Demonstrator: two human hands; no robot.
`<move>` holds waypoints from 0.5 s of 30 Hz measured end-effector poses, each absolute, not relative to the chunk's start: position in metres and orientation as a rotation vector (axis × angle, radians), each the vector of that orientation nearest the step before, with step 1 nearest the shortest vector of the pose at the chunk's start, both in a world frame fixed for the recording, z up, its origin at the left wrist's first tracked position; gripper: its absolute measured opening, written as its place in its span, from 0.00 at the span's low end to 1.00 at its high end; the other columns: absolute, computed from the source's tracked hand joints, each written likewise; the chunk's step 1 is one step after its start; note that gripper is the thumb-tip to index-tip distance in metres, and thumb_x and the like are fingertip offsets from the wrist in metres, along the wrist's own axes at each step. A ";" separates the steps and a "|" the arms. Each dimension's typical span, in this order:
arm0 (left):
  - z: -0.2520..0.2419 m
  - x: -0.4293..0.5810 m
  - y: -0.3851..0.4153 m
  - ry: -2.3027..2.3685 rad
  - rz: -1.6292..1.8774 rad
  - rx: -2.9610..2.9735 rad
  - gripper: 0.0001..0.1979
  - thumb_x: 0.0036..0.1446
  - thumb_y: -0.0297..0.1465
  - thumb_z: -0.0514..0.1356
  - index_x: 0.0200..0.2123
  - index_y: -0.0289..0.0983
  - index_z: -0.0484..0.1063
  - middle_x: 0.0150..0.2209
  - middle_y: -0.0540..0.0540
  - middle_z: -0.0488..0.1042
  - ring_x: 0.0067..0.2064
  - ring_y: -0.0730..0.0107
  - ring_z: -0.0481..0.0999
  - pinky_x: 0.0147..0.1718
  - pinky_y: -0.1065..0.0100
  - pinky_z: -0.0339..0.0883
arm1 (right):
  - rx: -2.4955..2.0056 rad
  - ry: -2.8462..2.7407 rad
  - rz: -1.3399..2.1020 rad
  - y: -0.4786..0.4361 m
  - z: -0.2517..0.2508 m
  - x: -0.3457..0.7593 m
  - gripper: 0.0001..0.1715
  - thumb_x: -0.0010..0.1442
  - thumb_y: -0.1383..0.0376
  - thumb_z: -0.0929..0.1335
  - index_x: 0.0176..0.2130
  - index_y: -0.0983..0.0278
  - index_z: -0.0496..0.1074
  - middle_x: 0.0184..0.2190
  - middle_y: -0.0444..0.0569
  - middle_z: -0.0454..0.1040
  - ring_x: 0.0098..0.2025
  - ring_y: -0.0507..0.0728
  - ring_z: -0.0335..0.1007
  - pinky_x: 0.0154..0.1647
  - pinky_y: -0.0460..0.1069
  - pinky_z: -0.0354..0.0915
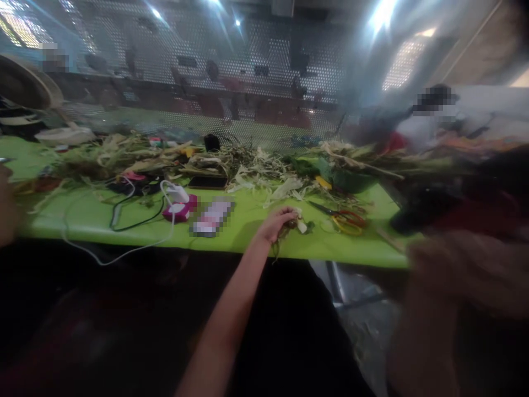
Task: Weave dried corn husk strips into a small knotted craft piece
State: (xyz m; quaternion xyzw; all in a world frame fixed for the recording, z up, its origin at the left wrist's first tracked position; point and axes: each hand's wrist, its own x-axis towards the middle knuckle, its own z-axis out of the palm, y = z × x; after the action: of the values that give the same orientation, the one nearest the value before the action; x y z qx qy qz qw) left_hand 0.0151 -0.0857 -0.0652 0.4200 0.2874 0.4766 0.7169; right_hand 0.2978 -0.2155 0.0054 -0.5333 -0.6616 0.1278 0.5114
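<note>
The person's left hand (pixel 283 220) rests near the front edge of a green worktop (pixel 99 218), thumb and fingers closed on a pale husk piece (pixel 302 225). The husk piece's long axis runs roughly back to front, slanting slightly right, its pale end pointing toward the front edge; thin strands (pixel 276 252) hang below the hand at that edge. Just right lie scissors (pixel 341 216), blades pointing back-left. Loose husks (pixel 264 168) heap along the back edge.
</note>
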 end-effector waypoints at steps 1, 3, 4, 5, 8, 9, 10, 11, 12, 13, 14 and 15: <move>-0.065 0.015 -0.086 0.635 1.056 0.930 0.14 0.43 0.32 0.71 0.31 0.32 0.73 0.30 0.46 0.78 0.27 0.78 0.73 0.30 0.73 0.65 | -1.247 -1.584 0.365 -0.211 0.008 0.292 0.22 0.64 0.43 0.57 0.42 0.46 0.74 0.38 0.56 0.76 0.26 0.60 0.68 0.23 0.57 0.58; -0.065 0.015 -0.087 0.637 1.059 0.939 0.14 0.43 0.33 0.71 0.31 0.32 0.73 0.30 0.46 0.77 0.26 0.79 0.72 0.29 0.74 0.65 | -1.134 -1.517 0.573 -0.190 0.002 0.265 0.20 0.63 0.47 0.60 0.44 0.51 0.74 0.42 0.54 0.77 0.27 0.58 0.69 0.25 0.56 0.62; -0.065 0.014 -0.088 0.636 1.058 0.941 0.14 0.43 0.33 0.71 0.31 0.32 0.73 0.29 0.47 0.77 0.26 0.79 0.72 0.29 0.74 0.65 | -1.140 -1.540 0.639 -0.176 -0.005 0.247 0.17 0.60 0.50 0.65 0.45 0.55 0.74 0.42 0.53 0.77 0.28 0.57 0.70 0.28 0.55 0.65; -0.065 0.014 -0.090 0.632 1.053 0.941 0.15 0.43 0.33 0.71 0.31 0.32 0.72 0.29 0.47 0.76 0.26 0.79 0.71 0.28 0.75 0.65 | -1.169 -1.569 0.787 -0.162 -0.014 0.229 0.18 0.57 0.55 0.68 0.46 0.57 0.73 0.43 0.52 0.77 0.30 0.56 0.71 0.31 0.54 0.67; -0.064 0.013 -0.092 0.616 1.025 0.922 0.15 0.43 0.33 0.72 0.31 0.33 0.72 0.28 0.49 0.75 0.25 0.80 0.71 0.27 0.76 0.65 | -1.165 -1.529 1.016 -0.128 -0.044 0.191 0.24 0.50 0.61 0.70 0.48 0.60 0.71 0.48 0.52 0.76 0.34 0.56 0.74 0.35 0.52 0.70; -0.065 0.013 -0.092 0.614 1.024 0.916 0.15 0.43 0.33 0.72 0.31 0.33 0.72 0.28 0.49 0.74 0.25 0.81 0.71 0.27 0.76 0.65 | -1.155 -1.505 1.027 -0.121 -0.052 0.186 0.25 0.47 0.62 0.71 0.47 0.61 0.71 0.46 0.52 0.77 0.38 0.57 0.74 0.38 0.52 0.70; -0.065 0.013 -0.092 0.614 1.027 0.910 0.15 0.43 0.33 0.71 0.31 0.33 0.72 0.27 0.50 0.74 0.25 0.81 0.71 0.27 0.76 0.65 | -1.146 -1.486 1.047 -0.117 -0.059 0.185 0.24 0.46 0.62 0.72 0.45 0.62 0.72 0.44 0.51 0.78 0.39 0.58 0.75 0.39 0.53 0.70; -0.066 0.013 -0.091 0.617 1.031 0.905 0.14 0.43 0.32 0.71 0.31 0.33 0.72 0.27 0.50 0.74 0.26 0.81 0.71 0.28 0.76 0.65 | -1.147 -1.477 1.054 -0.114 -0.063 0.186 0.23 0.46 0.61 0.72 0.44 0.62 0.72 0.40 0.51 0.79 0.40 0.58 0.75 0.40 0.53 0.70; -0.067 0.014 -0.091 0.622 1.036 0.900 0.14 0.43 0.32 0.71 0.31 0.33 0.72 0.27 0.50 0.74 0.26 0.81 0.71 0.28 0.77 0.65 | -1.158 -1.480 1.044 -0.112 -0.065 0.189 0.21 0.46 0.61 0.72 0.42 0.62 0.73 0.37 0.50 0.79 0.39 0.58 0.75 0.40 0.53 0.70; -0.068 0.014 -0.090 0.626 1.036 0.898 0.14 0.43 0.32 0.71 0.31 0.33 0.72 0.27 0.50 0.74 0.26 0.81 0.71 0.28 0.77 0.65 | -1.177 -1.500 1.018 -0.112 -0.066 0.193 0.19 0.47 0.60 0.73 0.40 0.63 0.74 0.35 0.49 0.79 0.37 0.58 0.74 0.40 0.53 0.69; -0.069 0.014 -0.089 0.629 1.034 0.899 0.13 0.44 0.31 0.71 0.31 0.33 0.72 0.27 0.49 0.74 0.26 0.81 0.71 0.28 0.77 0.65 | -1.201 -1.530 0.969 -0.112 -0.064 0.197 0.16 0.47 0.59 0.73 0.37 0.63 0.75 0.33 0.48 0.78 0.35 0.57 0.74 0.38 0.52 0.69; -0.069 0.014 -0.089 0.629 1.033 0.901 0.13 0.44 0.31 0.71 0.31 0.33 0.72 0.27 0.49 0.74 0.26 0.81 0.71 0.27 0.77 0.65 | -1.223 -1.562 0.903 -0.112 -0.062 0.200 0.14 0.48 0.59 0.73 0.35 0.63 0.76 0.31 0.47 0.78 0.33 0.57 0.73 0.37 0.52 0.68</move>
State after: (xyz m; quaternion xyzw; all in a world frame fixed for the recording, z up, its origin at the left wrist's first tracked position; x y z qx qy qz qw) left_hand 0.0145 -0.0890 -0.0691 0.4091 0.2855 0.4690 0.7288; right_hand 0.1997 -0.1119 -0.0619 -0.4975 -0.6354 0.3674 0.4624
